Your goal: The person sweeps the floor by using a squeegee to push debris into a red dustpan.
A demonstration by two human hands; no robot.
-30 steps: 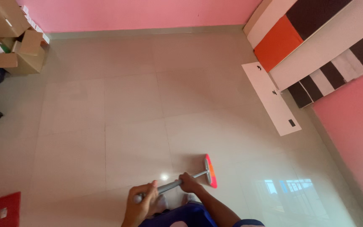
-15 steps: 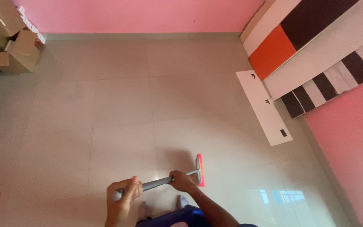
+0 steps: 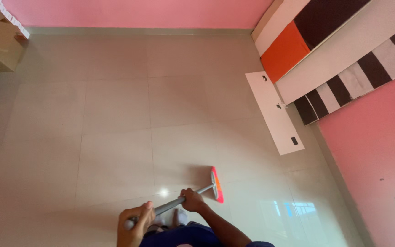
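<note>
While I push the floor wiper (image 3: 193,194) over the tiled floor (image 3: 115,114), I think it goes best when the head lies flat on the tiles and the strokes stay straight — no tilting. My right hand (image 3: 191,200) is clenched around the grey handle near the head, and my left hand (image 3: 135,223) grips the upper end. The wiper has a thin metal handle and a narrow pink-orange head — this head rests on the floor well apart from the white board (image 3: 274,112), on the side nearer to me.
</note>
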